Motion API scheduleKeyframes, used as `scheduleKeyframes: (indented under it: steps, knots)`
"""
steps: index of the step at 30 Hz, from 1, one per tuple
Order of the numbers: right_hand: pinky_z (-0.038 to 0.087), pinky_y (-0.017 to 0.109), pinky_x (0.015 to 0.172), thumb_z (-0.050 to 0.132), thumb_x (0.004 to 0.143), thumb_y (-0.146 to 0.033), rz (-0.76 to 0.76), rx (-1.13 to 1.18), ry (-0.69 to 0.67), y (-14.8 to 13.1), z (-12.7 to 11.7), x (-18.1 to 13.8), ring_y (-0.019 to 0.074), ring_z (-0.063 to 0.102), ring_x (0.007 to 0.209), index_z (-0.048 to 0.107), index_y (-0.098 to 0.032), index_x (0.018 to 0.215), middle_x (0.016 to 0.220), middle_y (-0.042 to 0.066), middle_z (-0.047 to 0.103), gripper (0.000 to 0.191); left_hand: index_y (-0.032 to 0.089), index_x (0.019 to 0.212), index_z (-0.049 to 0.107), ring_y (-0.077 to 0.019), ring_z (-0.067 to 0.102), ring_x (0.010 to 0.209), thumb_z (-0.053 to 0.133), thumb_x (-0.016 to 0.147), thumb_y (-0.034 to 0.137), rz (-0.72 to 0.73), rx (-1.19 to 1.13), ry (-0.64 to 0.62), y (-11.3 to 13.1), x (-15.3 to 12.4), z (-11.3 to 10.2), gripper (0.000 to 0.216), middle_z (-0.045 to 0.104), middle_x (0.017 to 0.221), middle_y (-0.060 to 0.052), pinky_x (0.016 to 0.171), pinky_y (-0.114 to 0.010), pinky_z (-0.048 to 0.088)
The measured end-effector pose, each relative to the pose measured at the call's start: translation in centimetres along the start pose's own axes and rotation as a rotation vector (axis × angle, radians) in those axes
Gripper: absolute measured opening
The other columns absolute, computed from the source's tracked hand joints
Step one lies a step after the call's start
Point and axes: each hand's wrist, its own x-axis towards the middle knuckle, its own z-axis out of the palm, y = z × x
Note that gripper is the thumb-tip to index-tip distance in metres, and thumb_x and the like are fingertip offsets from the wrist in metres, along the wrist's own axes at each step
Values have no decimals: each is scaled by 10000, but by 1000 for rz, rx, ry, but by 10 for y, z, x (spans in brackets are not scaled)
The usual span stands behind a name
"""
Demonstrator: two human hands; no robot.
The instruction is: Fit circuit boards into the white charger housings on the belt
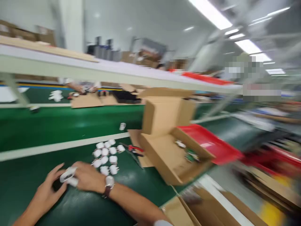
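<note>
In the head view a white plastic housing [68, 175] with a ring-like opening is between my hands over the green work surface. My right hand [87, 177], with a watch on its wrist, is closed on the housing's right side. My left hand [48, 188] curves round its left end, thumb and fingertips at its edges. Motion blur hides the fine contact. Several small white plastic pieces [104, 152] stand in loose rows just beyond my right hand. Red-and-black-handled pliers [135, 150] lie to their right, beside another dark tool.
An open cardboard box [162, 153] holds a white part and green pieces. A red tray [209, 142] is behind it. One white piece [122, 126] lies on the green belt [58, 122]. Another person's hands [87, 89] are across the line, below a shelf [117, 70]. More cardboard [178, 210] stands front right.
</note>
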Motion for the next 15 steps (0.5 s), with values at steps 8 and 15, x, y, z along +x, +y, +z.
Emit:
scheduleKeyframes:
  steps: [8, 15]
  knots:
    - [581, 433, 982, 563, 1055, -252, -58, 299, 68, 10, 11, -5, 260, 635, 1147, 570, -239, 1391, 1249, 114, 630, 335, 330, 1523, 263, -202, 696, 1211, 609, 955, 285, -87, -182, -134, -9, -44, -47, 667, 724, 1286, -16, 1109, -405, 516]
    - [604, 428, 919, 551, 1042, -188, -105, 278, 80, 7, 13, -1, 250, 639, 1064, 590, -271, 1382, 1172, 97, 625, 353, 317, 1510, 273, -222, 692, 1214, 622, 929, 240, -112, -195, -140, -5, -45, -46, 682, 728, 1271, -28, 1105, -428, 508]
